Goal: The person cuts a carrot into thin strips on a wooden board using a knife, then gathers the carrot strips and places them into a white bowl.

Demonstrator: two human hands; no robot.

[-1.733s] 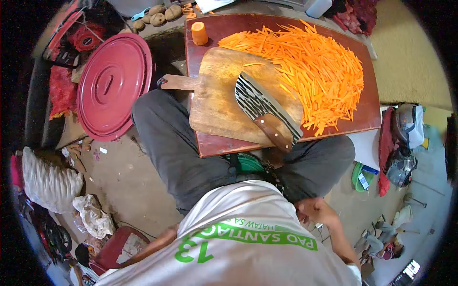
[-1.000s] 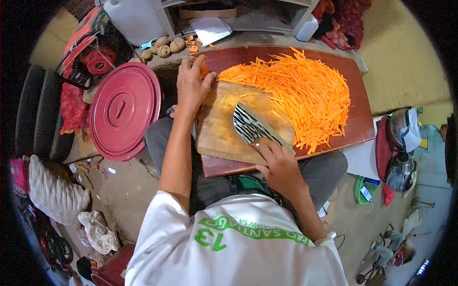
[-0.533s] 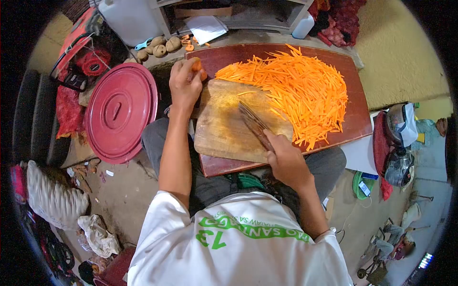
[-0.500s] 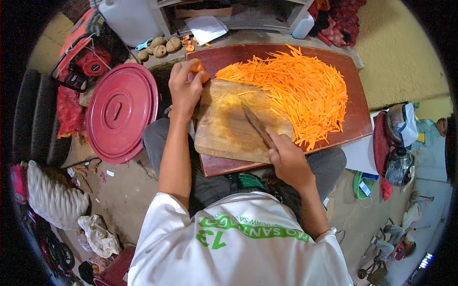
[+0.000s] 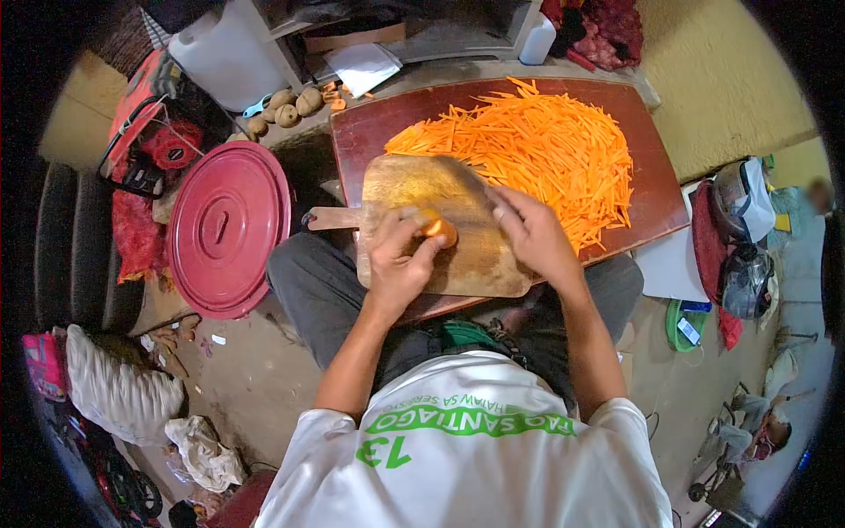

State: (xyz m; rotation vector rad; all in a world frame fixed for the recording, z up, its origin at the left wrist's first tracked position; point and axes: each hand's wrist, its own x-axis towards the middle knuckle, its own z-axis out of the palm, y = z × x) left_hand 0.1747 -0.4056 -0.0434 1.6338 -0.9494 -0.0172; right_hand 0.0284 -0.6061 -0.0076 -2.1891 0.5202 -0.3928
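Note:
A wooden cutting board [image 5: 475, 264] with its handle to the left lies over the front of a dark red board [image 5: 647, 198]. My left hand [image 5: 400, 260] grips a piece of carrot [image 5: 444, 231] on the middle of the cutting board. In my right hand [image 5: 535, 233] is a knife [image 5: 464, 176], its blade slanting up and left above the board's top right part. Behind and to the right of the cutting board, a large heap of orange carrot strips [image 5: 554, 150] spreads over the red board.
A round red lid [image 5: 220, 238] is at the left. Several brown potatoes [image 5: 286, 114] and carrot scraps lie behind it. At the right are a green basket [image 5: 676, 326] and clear-lidded containers [image 5: 746, 282]. A person [image 5: 757, 440] is in the far lower right.
My left hand has brought the carrot piece from the board's upper left corner onto its middle. My right hand has moved up with the knife, and the strips that lay on the cutting board are gone.

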